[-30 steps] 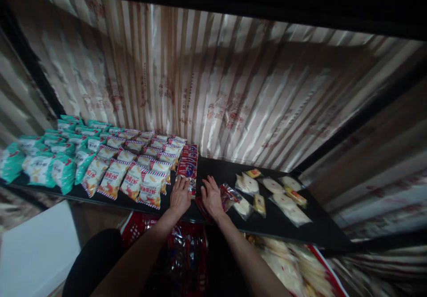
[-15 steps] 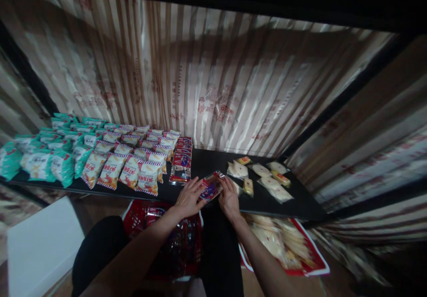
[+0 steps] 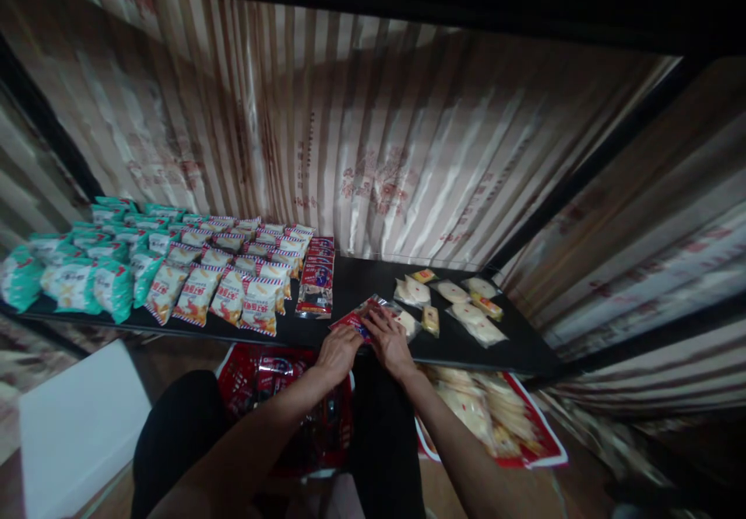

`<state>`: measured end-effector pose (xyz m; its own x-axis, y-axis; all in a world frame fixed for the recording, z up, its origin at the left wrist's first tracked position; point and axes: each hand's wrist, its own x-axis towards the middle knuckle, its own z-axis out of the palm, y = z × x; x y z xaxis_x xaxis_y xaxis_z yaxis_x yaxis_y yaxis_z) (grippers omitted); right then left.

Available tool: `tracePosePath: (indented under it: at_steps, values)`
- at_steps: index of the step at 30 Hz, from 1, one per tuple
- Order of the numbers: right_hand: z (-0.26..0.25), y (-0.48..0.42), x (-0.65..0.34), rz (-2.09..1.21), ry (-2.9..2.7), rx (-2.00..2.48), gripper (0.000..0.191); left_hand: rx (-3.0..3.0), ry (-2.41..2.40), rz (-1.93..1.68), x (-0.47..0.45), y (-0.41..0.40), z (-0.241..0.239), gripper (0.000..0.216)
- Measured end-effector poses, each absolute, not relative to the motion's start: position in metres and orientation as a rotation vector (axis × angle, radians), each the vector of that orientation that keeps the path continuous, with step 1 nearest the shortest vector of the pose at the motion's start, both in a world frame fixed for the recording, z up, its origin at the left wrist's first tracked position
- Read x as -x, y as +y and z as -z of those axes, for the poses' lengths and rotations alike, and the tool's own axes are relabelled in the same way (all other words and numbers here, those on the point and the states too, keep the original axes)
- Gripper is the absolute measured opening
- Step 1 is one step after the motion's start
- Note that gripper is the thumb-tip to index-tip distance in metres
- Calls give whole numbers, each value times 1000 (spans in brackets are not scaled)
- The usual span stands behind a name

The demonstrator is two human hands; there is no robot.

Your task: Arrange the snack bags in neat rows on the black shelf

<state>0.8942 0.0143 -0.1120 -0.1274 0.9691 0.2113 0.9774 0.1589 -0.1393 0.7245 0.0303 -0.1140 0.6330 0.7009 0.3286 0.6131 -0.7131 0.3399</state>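
Both my hands rest on a red and clear snack packet (image 3: 362, 316) lying flat near the front edge of the black shelf (image 3: 518, 352). My left hand (image 3: 337, 350) grips its near left corner with curled fingers. My right hand (image 3: 389, 339) presses on its right half, fingers flat and spread. Just left of the packet stands a row of dark red packets (image 3: 316, 283). To the right lie pale round cakes in clear wrappers (image 3: 468, 312).
Rows of red-and-white striped snack bags (image 3: 228, 280) and teal bags (image 3: 81, 266) fill the shelf's left part. Below the shelf sit a red basket of dark packets (image 3: 280, 395) and a red tray of pale cakes (image 3: 493, 418). Striped curtain behind; white box (image 3: 75, 426) at lower left.
A second ago both hands lay flat on the shelf by the red row. They lifted a red packet, and now it lies flat on the shelf under both hands.
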Motion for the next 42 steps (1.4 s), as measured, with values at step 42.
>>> tracePosePath:
  at_steps: [42]
  values:
    - [108,93,-773,-337,-1440,1872,38,-1880,1696,-899,-649,65,110,46]
